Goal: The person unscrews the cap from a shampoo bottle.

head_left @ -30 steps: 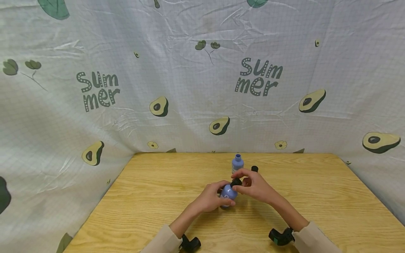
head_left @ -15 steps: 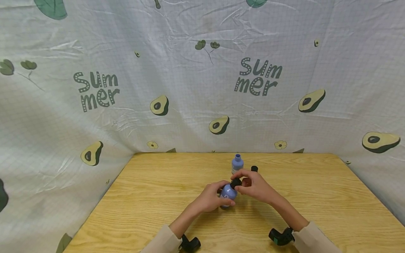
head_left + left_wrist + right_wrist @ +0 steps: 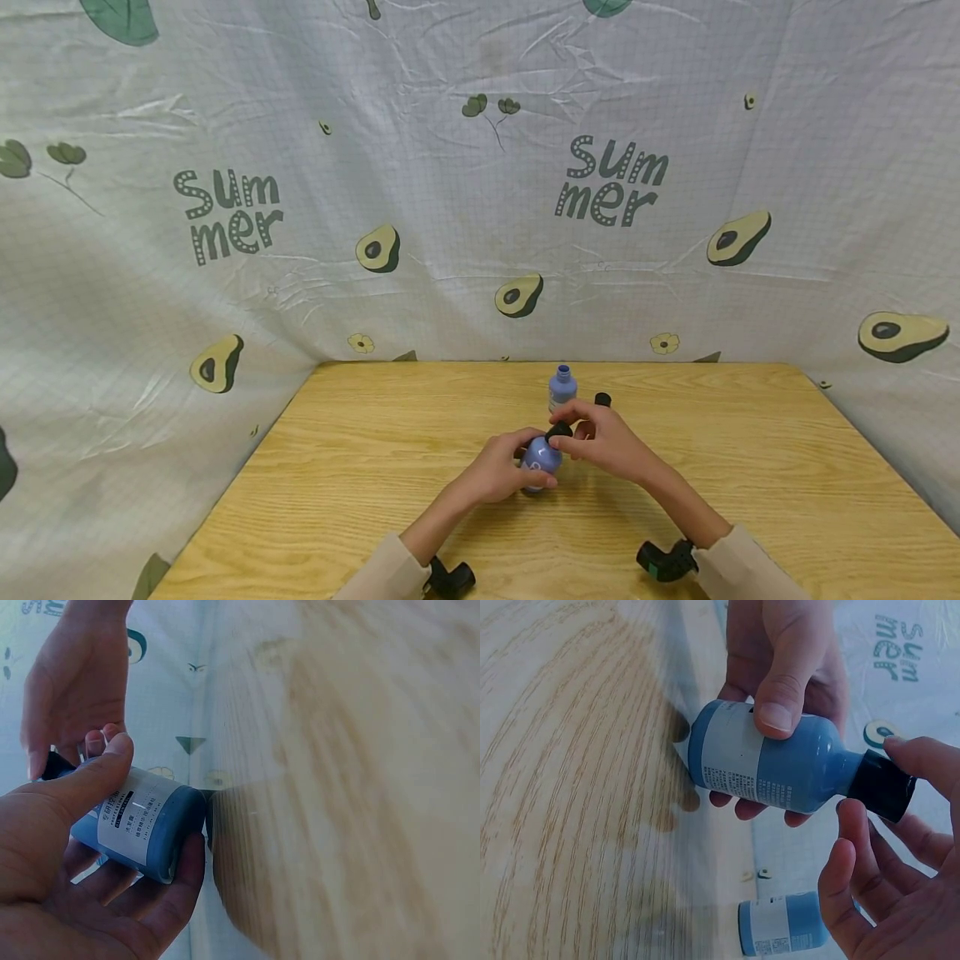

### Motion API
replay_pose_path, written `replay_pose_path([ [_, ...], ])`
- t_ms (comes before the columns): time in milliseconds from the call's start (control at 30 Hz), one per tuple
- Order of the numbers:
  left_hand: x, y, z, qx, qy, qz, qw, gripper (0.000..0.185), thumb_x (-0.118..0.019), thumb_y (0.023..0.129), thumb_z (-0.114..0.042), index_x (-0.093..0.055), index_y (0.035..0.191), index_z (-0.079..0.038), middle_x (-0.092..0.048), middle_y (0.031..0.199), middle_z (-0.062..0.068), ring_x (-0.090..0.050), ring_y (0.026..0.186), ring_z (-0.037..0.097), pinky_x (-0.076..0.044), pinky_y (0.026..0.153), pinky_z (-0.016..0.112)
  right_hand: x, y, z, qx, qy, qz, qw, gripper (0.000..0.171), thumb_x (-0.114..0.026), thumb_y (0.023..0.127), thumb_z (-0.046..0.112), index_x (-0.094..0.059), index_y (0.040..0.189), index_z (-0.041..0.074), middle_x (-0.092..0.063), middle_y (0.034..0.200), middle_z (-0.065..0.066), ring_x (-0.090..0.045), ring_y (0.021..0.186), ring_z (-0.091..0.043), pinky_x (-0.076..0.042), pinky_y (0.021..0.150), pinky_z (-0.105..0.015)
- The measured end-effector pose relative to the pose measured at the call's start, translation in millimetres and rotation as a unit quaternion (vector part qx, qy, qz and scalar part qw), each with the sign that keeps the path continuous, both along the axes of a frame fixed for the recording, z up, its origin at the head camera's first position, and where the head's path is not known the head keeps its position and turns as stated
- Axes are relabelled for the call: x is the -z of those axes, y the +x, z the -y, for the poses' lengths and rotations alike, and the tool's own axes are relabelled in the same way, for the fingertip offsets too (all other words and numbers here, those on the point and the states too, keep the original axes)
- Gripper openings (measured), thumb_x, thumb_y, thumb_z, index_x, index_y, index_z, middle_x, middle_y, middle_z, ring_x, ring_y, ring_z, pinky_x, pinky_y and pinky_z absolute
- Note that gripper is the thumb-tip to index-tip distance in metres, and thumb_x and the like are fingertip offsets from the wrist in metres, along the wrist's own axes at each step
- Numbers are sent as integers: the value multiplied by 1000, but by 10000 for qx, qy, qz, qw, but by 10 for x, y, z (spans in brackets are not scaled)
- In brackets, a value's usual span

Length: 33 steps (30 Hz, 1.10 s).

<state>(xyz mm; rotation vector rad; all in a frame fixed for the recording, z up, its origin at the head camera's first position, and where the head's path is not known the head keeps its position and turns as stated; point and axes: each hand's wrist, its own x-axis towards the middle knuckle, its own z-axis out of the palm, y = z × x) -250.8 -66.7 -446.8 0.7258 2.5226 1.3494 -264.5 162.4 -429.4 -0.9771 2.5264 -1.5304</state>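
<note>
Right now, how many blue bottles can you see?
2. One blue bottle is gripped in the left hand, while the right hand pinches its black cap. The other bottle stands uncapped on the table just behind the hands.

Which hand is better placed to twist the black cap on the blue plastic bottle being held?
Probably the right hand: its fingertips already pinch the black cap, while the left hand grips the blue plastic bottle around its body, steadying it.
</note>
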Motion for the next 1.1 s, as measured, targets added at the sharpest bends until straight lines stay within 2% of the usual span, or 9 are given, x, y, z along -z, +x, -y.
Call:
replay_pose_path([
  [133,-3,2,-3,-8,-11,14,10000,54,-82,91,-21,-62,140,-12,-69,127,10,-67,115,27,-57,86,32,-8,1,-2,-9,14,-32,10000,29,-71,98,17,-66,121,0,-67,108,-17,-60,69,-8,-55,63,-26],
  [400,-2,-8,-2,-7,-12,32,10000,53,-82,90,-22,-63,139,-12,-69,127,9,-67,113,26,-57,86,32,-13,-3,-5,-326,-112,-165,9993,30,-69,96,5,-64,124,-5,-65,116,-22,-53,70,-6,-50,65,-23],
  [533,0,-12,0,0,-14,30,10000,53,-82,90,-22,-63,138,-13,-70,127,9,-67,113,26,-57,85,31,-3,-6,1,-410,-208,-163,9988,28,-68,94,0,-65,122,-3,-65,119,-23,-52,72,-6,-48,67,-23],
  [667,1,-12,-1,18,-25,33,10000,53,-82,91,-22,-63,139,-13,-69,128,9,-67,115,27,-58,85,31,3,-8,13,-370,-264,-125,9989,23,-70,96,6,-67,119,1,-66,114,-20,-51,67,-6,-48,64,-24],
  [833,-2,-8,-5,29,-33,17,10000,53,-82,91,-22,-62,140,-14,-69,129,9,-67,116,28,-57,86,32,-13,1,25,-246,-297,-64,9992,22,-69,99,13,-68,116,-2,-67,106,-17,-54,65,-7,-52,62,-27],
  [1100,-2,-10,-7,27,-35,1,10000,54,-82,91,-22,-62,140,-13,-69,128,9,-67,116,28,-57,87,33,-33,13,8,17,-85,-142,9999,27,-72,98,16,-68,120,2,-68,114,-19,-60,71,-8,-55,64,-26],
])
